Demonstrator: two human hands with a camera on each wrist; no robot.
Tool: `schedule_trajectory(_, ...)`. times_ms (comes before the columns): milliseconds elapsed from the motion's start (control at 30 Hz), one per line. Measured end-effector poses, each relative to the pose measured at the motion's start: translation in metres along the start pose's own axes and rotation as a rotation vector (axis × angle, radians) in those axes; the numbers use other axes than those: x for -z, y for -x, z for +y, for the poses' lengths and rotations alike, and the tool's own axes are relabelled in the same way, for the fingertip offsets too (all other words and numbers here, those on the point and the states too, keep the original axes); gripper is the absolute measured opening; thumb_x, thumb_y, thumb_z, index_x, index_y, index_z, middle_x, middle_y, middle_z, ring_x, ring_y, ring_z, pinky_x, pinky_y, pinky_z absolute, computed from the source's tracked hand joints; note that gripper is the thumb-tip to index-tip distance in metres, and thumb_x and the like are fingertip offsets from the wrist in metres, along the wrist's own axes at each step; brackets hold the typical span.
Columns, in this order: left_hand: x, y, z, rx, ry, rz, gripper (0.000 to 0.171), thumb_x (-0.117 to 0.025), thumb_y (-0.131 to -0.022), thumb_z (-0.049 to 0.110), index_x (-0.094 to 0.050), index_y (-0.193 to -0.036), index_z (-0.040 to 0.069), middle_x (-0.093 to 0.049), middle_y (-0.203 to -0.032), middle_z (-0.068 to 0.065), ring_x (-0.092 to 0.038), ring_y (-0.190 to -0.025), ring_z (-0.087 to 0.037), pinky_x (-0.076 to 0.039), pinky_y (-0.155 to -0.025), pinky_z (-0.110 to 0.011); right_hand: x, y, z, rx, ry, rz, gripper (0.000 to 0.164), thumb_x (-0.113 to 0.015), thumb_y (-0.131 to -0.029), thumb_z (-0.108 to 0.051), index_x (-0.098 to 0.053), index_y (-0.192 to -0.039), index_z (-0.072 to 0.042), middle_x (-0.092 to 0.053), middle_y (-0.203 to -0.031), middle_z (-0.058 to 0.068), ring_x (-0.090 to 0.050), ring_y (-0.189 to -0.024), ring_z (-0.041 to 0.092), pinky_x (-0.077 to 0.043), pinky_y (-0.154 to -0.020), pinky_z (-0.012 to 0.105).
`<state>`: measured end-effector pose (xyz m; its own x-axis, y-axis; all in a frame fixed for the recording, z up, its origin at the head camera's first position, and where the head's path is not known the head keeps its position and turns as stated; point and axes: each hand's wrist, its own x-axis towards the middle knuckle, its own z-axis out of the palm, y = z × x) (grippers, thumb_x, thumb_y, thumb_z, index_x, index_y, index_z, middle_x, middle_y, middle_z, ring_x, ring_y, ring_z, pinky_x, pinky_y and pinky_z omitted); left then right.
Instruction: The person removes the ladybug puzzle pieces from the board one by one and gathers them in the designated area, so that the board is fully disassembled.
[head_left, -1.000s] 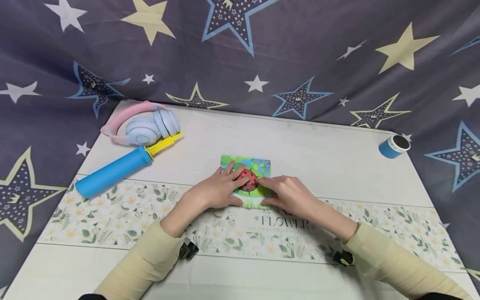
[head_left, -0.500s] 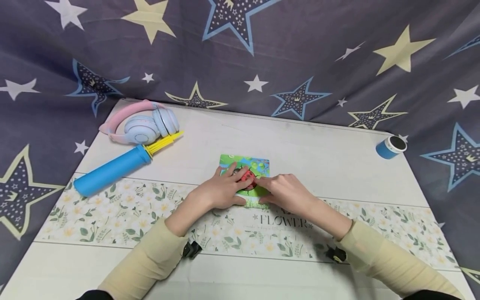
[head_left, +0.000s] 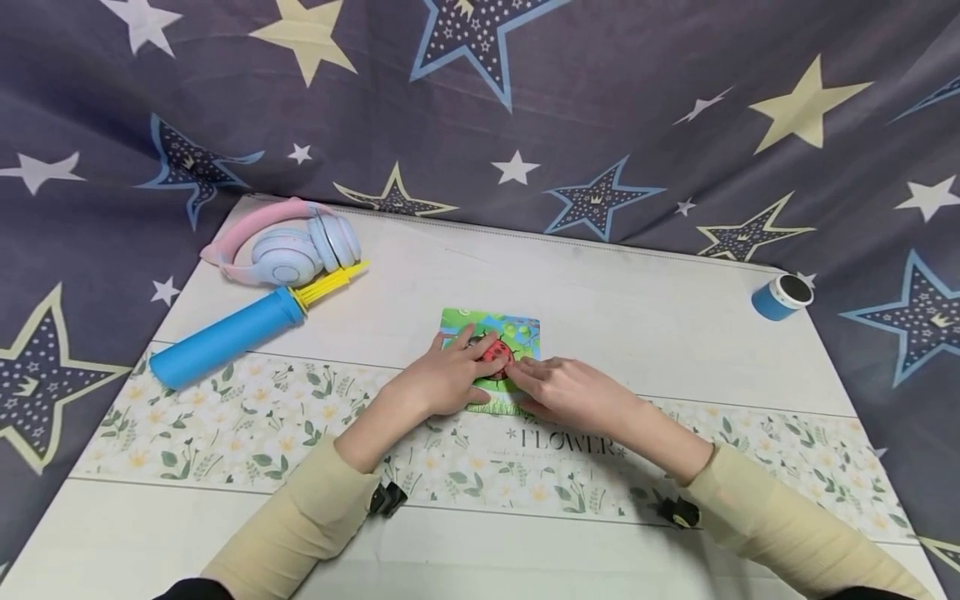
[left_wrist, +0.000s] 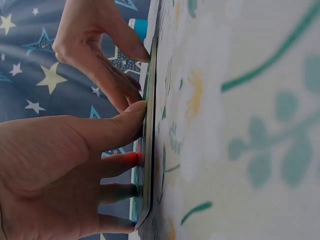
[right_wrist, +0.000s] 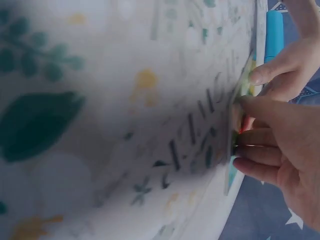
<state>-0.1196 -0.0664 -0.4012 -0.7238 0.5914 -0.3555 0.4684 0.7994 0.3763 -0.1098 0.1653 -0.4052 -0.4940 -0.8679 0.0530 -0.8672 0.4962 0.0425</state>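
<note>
The board point(head_left: 528, 333), a square panel printed with a green scene, lies flat on the table point(head_left: 637, 317) and serves as the reference for all positions. The left hand point(head_left: 442, 379) is open with its fingers spread over the left part of the board; the fingertips rest on the red ladybug point(head_left: 503, 351) and the surface around it, and the thumb touches the board toward its near edge. The right hand point(head_left: 566, 387) approaches from the right side of the board, its fingers slightly bent and held close together; the fingertips touch the board at the right side of the ladybug, and no firm grip is visible. The printed lettering point(head_left: 566, 442) is on the near side of the board. Headphones point(head_left: 285, 254) and a blue tube with a yellow end point(head_left: 225, 337) lie left of the board; a blue jar point(head_left: 768, 302) stands well to its right.
</note>
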Motion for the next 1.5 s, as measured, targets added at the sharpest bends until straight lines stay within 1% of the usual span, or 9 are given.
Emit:
schedule_trajectory(267, -0.001, -0.003, 0.001, 0.008, -0.008, 0.004, 0.063, -0.062, -0.101, 0.041, -0.040, -0.159, 0.028, -0.011, -0.175, -0.002, -0.004, -0.163, -0.036, -0.011, -0.128, -0.067, -0.004, 0.005, 0.003, 0.027, 0.086, -0.013, 0.050, -0.070, -0.098, -0.019, -0.059, -0.142, 0.002, -0.070, -0.134, 0.017, -0.076, -0.109, 0.028, -0.063, -0.089, 0.035)
schedule_trajectory(400, -0.001, -0.003, 0.001, 0.005, -0.022, 0.006, 0.062, -0.061, -0.102, 0.040, -0.039, -0.159, 0.029, -0.012, -0.175, -0.001, -0.004, -0.163, -0.035, -0.011, -0.128, -0.067, -0.001, 0.003, 0.003, -0.018, -0.023, -0.036, 0.048, -0.071, -0.099, -0.023, -0.060, -0.139, 0.000, -0.070, -0.134, 0.016, -0.077, -0.106, 0.028, -0.064, -0.087, 0.035)
schedule_trajectory(533, 0.000, -0.001, 0.001, 0.010, -0.033, 0.008, 0.062, -0.061, -0.102, 0.040, -0.040, -0.159, 0.029, -0.012, -0.175, -0.002, -0.005, -0.163, -0.035, -0.012, -0.128, -0.067, 0.003, -0.003, 0.000, -0.093, -0.153, -0.055, 0.032, -0.073, -0.096, -0.023, -0.064, -0.122, -0.006, -0.076, -0.124, 0.013, -0.079, -0.091, 0.024, -0.065, -0.076, 0.033)
schedule_trajectory(633, 0.001, 0.000, 0.002, 0.016, -0.041, 0.011, 0.062, -0.061, -0.102, 0.041, -0.040, -0.159, 0.029, -0.013, -0.175, -0.002, -0.005, -0.163, -0.036, -0.014, -0.128, -0.067, 0.006, -0.009, -0.002, -0.145, -0.165, -0.074, 0.026, -0.076, -0.094, -0.024, -0.066, -0.112, -0.009, -0.079, -0.111, 0.010, -0.078, -0.077, 0.020, -0.064, -0.067, 0.030)
schedule_trajectory(867, 0.002, 0.001, 0.002, 0.021, -0.046, 0.012, 0.062, -0.061, -0.102, 0.041, -0.040, -0.159, 0.030, -0.013, -0.175, -0.003, -0.006, -0.163, -0.036, -0.015, -0.128, -0.067, 0.014, -0.023, -0.009, -0.229, -0.129, -0.154, 0.034, -0.081, -0.088, -0.025, -0.074, -0.115, -0.006, -0.078, -0.091, 0.006, -0.075, -0.070, 0.017, -0.062, -0.064, 0.028)
schedule_trajectory(967, 0.002, 0.001, 0.001, 0.025, -0.053, 0.010, 0.062, -0.061, -0.102, 0.042, -0.040, -0.159, 0.030, -0.013, -0.175, -0.002, -0.006, -0.163, -0.036, -0.015, -0.128, -0.067, 0.018, -0.027, -0.010, -0.194, -0.106, -0.201, 0.030, -0.079, -0.090, -0.021, -0.074, -0.114, -0.004, -0.078, -0.094, 0.008, -0.075, -0.071, 0.018, -0.062, -0.065, 0.027)
schedule_trajectory(1133, 0.001, -0.001, 0.001, 0.024, -0.051, 0.013, 0.060, -0.060, -0.102, 0.041, -0.041, -0.158, 0.031, -0.014, -0.175, -0.002, -0.007, -0.163, -0.036, -0.015, -0.128, -0.067, 0.019, -0.024, -0.008, -0.068, -0.010, -0.221, 0.028, -0.077, -0.093, -0.018, -0.073, -0.116, -0.002, -0.077, -0.103, 0.011, -0.075, -0.069, 0.018, -0.062, -0.064, 0.025)
schedule_trajectory(1267, 0.000, -0.001, 0.001, 0.024, -0.053, 0.014, 0.060, -0.060, -0.102, 0.041, -0.040, -0.158, 0.031, -0.014, -0.175, -0.002, -0.007, -0.163, -0.036, -0.016, -0.127, -0.067, 0.015, -0.018, -0.006, -0.005, 0.025, -0.187, 0.033, -0.076, -0.092, -0.018, -0.071, -0.120, -0.002, -0.076, -0.107, 0.012, -0.073, -0.067, 0.017, -0.061, -0.063, 0.025)
schedule_trajectory(1500, 0.001, -0.001, 0.003, 0.024, -0.070, 0.010, 0.060, -0.060, -0.102, 0.041, -0.040, -0.159, 0.031, -0.014, -0.175, -0.001, -0.008, -0.163, -0.036, -0.017, -0.127, -0.067, 0.007, -0.011, -0.005, 0.039, 0.080, -0.093, 0.043, -0.076, -0.090, -0.021, -0.067, -0.126, 0.000, -0.076, -0.119, 0.019, -0.078, -0.082, 0.024, -0.064, -0.073, 0.032)
